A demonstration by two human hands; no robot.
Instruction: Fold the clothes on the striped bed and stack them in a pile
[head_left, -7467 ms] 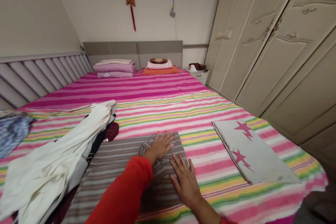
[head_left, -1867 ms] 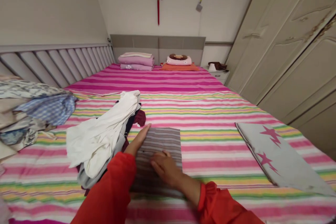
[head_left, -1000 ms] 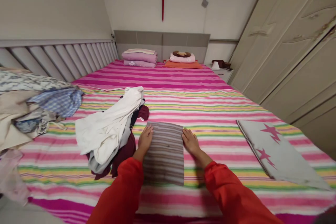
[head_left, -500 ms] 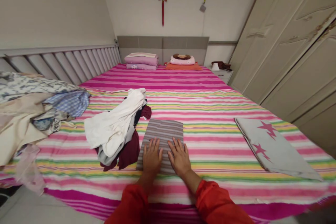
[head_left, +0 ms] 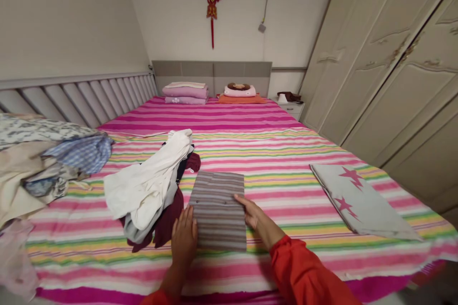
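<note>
A neatly folded grey-brown striped cloth (head_left: 222, 214) lies flat on the bed in front of me. My left hand (head_left: 184, 236) rests at its left edge, fingers stretched out and close together. On the opposite side, my right hand (head_left: 252, 214) has its thumb on top of the cloth and its other fingers curled at or under the right edge, partly hidden. Just left of the cloth is a loose pile of clothes, with a white garment (head_left: 150, 181) over grey and maroon (head_left: 171, 221) ones. A folded grey cloth with pink stars (head_left: 361, 200) lies to the right.
The bed has a striped bedspread (head_left: 279, 152). More rumpled clothes, including a blue checked one (head_left: 82, 152), lie at the left by a padded rail (head_left: 89, 95). Folded purple bedding (head_left: 186, 93) and a pink pillow (head_left: 239, 90) sit at the headboard. A wardrobe (head_left: 375, 71) stands right.
Both hands have left the top of the striped cloth. The left has slid to its left edge, the right to its right edge. The camera view has shifted slightly.
</note>
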